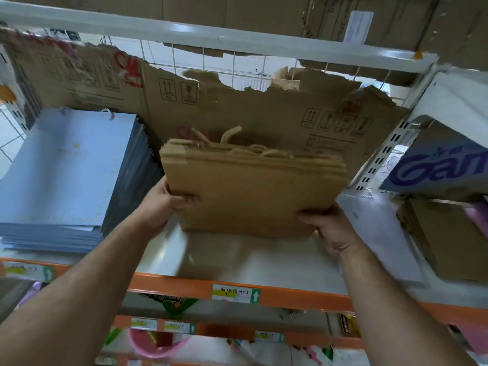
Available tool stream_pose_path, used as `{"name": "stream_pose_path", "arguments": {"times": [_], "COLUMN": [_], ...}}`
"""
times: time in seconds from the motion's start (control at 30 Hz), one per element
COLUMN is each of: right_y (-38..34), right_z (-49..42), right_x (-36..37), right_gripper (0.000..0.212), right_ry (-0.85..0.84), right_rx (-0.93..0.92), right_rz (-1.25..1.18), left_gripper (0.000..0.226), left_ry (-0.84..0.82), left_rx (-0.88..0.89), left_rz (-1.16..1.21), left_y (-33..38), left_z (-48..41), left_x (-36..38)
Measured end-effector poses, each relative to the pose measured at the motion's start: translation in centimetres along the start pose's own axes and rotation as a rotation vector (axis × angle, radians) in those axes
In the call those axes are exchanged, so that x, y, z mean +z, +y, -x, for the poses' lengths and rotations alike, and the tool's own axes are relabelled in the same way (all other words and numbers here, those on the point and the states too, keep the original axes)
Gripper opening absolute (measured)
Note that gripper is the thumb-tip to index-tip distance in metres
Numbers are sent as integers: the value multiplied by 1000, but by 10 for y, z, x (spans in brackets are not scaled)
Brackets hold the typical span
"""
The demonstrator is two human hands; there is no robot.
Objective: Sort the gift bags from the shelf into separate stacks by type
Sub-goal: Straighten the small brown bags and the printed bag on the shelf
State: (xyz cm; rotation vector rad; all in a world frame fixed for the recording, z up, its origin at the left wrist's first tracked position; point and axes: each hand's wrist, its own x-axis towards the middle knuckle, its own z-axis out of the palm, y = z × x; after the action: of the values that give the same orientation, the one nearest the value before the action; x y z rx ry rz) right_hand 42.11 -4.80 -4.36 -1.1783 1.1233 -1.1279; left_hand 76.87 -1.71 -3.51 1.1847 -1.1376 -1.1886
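Observation:
A thick bundle of flat brown kraft gift bags (pixel 250 191) with twisted paper handles stands on its bottom edge on the white shelf (pixel 237 260), leaning back. My left hand (pixel 169 202) grips its lower left corner and my right hand (pixel 330 228) grips its lower right corner. To the left lies a tall stack of grey-blue gift bags (pixel 60 170) with cord handles. A flat white bag (pixel 375 228) lies on the shelf to the right of my right hand.
Torn brown cardboard (pixel 237 107) lines the wire back of the shelf. An orange front rail (pixel 290 294) carries price labels. A white upright (pixel 383 154) bounds the bay on the right; beyond it are a printed blue-lettered pack (pixel 443 165) and brown bags (pixel 449 239). Lower shelves hold mixed goods.

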Motion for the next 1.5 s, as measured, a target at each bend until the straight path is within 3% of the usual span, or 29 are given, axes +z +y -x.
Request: {"name": "stream_pose_path", "arguments": {"times": [0.13, 0.27, 0.53, 0.7, 0.77, 0.87, 1.03, 1.1, 1.17, 1.23, 1.5], "right_y": [8, 10, 17, 13, 17, 15, 17, 21, 21, 19, 15], "right_z": [9, 6, -6, 0, -3, -5, -9, -9, -5, -1, 3], "right_x": [0, -1, 2, 4, 0, -6, -2, 3, 8, 12, 16], "right_gripper": [72, 74, 54, 53, 40, 23, 39, 40, 26, 29, 33], "right_ry": [-42, -7, 138, 119, 145, 201, 249, 278, 299, 315, 323], "right_rx": [-6, -19, 98, 33, 72, 206, 464, 463, 428, 387, 352], "right_rz": [-27, -65, -29, 103, 125, 97, 251, 463, 726, 866, 937], "left_gripper": [67, 71, 101, 79, 63, 44, 43, 40, 38, 40, 38], "left_ry": [-135, -149, -145, -31, 25, 62, 124, 138, 148, 169, 182], "left_rx": [44, 63, -72, -115, -149, -343, -586, -593, -551, -474, -446], "left_rz": [-57, -53, -130, -119, -87, -38, -271, -492, -781, -979, -1038], "left_y": [-15, -19, -25, -38, -35, -26, -25, -29, -31, -35, -35], "left_z": [10, 6, -5, -3, -5, -11, -18, -20, -19, -18, -16], "left_x": [5, 6, -1, 7, 9, 9, 19, 29, 38, 42, 45]}}
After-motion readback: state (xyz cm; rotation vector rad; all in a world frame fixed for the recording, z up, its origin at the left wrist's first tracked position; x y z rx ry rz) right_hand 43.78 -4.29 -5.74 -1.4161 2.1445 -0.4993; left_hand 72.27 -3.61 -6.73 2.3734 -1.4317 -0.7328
